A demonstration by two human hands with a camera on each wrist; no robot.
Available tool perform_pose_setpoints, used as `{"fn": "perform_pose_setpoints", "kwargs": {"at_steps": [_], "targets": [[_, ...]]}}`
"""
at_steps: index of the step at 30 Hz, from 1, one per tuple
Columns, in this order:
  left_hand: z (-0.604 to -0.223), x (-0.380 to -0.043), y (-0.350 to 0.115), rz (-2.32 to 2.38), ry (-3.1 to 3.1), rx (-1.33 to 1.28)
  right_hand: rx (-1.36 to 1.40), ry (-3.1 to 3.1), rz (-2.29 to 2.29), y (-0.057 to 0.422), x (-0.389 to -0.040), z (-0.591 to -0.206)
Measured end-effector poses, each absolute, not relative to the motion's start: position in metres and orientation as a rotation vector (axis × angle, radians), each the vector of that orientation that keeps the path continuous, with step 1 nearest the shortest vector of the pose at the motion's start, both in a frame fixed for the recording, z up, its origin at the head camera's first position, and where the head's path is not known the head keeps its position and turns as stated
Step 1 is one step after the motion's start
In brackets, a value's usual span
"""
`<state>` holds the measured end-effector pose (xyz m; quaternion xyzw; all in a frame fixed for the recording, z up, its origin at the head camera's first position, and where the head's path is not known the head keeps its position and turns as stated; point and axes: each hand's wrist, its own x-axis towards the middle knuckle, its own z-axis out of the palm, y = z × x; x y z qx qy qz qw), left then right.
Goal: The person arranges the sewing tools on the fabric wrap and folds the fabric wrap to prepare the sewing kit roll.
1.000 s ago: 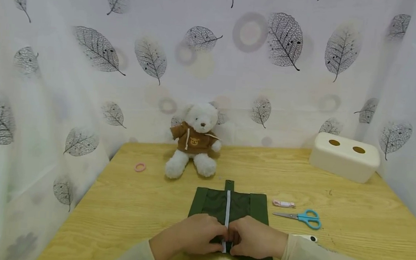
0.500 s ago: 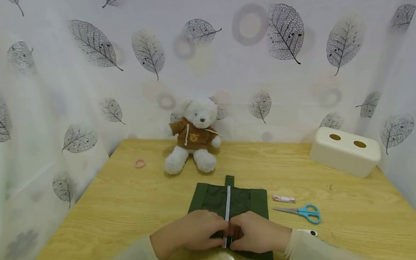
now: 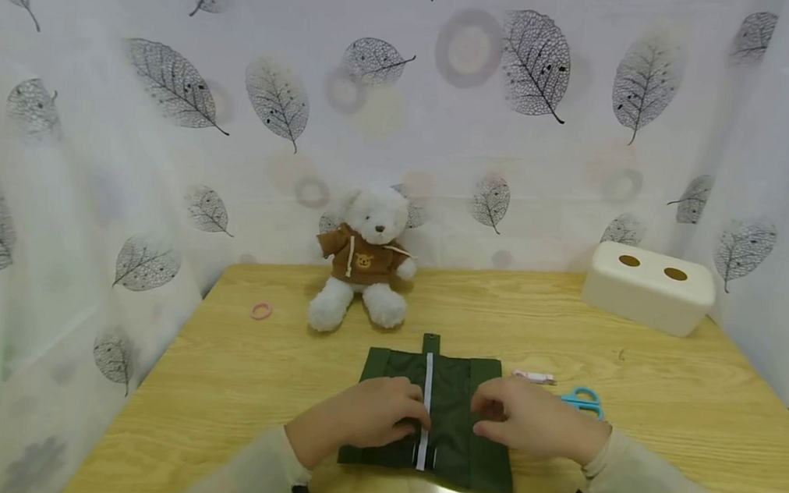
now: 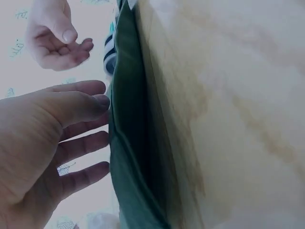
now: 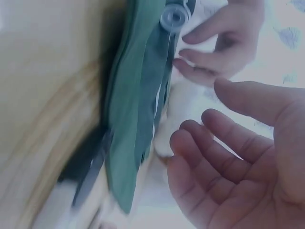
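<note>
A dark green fabric organizer (image 3: 454, 408) lies spread flat on the table, with a white strip (image 3: 428, 382) down its middle and a snap tab (image 3: 431, 344) at its far edge. Over its left half is my left hand (image 3: 373, 411), fingers loosely bent near the strip. In the left wrist view its fingertips (image 4: 104, 167) come right up to the green fabric. My right hand (image 3: 538, 417) hovers by the right edge, fingers apart and nothing in them. A pale round spool (image 5: 175, 17) shows at the fabric's near end in the right wrist view.
Right of the fabric lie blue-handled scissors (image 3: 585, 402), partly behind my right hand, and a small pink-and-white bundle (image 3: 534, 377). A white teddy bear (image 3: 368, 264) in a brown hoodie sits at the back, with a pink ring (image 3: 260, 311) to its left. A cream box (image 3: 647, 290) stands back right.
Both hands were together at the near end of the white strip. They have parted: the right moved right to the fabric's edge, the left slightly up and left.
</note>
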<state>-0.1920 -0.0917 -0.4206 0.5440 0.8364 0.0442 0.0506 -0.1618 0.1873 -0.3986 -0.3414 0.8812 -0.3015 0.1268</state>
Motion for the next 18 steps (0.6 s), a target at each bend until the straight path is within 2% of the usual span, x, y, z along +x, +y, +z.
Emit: {"fn": "perform_pose_setpoints", "kwargs": {"at_steps": [8,18], "targets": [[-0.420,-0.208,-0.083,0.039,2.495,1.622,-0.945,2.742,-0.726,0.225,-0.159,-0.396],[-0.424,-0.211,-0.079,0.065,2.428,1.614,-0.897,2.696,-0.669,0.272,-0.154,-0.417]]}}
